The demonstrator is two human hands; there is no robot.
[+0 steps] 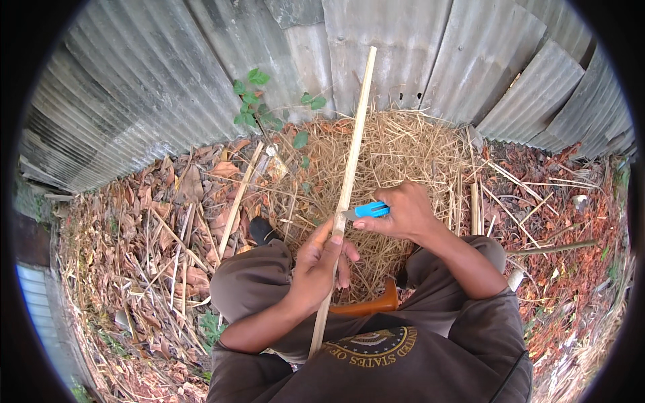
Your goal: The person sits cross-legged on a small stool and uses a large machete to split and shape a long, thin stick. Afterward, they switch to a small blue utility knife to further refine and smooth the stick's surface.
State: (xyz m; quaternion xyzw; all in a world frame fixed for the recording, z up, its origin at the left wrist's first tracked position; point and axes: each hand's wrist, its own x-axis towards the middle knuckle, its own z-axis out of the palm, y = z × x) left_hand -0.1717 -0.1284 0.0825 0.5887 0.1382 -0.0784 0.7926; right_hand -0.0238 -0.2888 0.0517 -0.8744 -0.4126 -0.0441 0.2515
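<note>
the ground point(191, 185) is a littered outdoor floor of brown dry leaves and loose stalks, with a bed of pale straw point(403, 144) in the middle, on the far side of the person's knees. grey corrugated metal sheets point(383, 54) stand as a wall along the far side, bending round to the left and right, and a small green plant point(248, 101) grows before them, left of centre. split sticks point(240, 201) lie on the leaves to the left, and thinner pieces lie scattered to the right.

the pale wooden strip point(356, 144) slants between the person's legs, its far end in front of the wall and its near end at the shirt point(416, 363). the left hand point(319, 258) has its grip curled around the strip, the thumb lying along it. the right hand point(402, 211) has its grip closed about a blue knife point(371, 210), its blade at the strip just beyond the left thumb.

the left palm hides part of the strip, and the right fingers cover part of the knife handle. whether the blade's edge bites into the wood is hard to tell. an orange-brown object point(366, 307) between the legs is partly covered, its kind unclear. the black fisheye rim cuts off the outer sheets.
</note>
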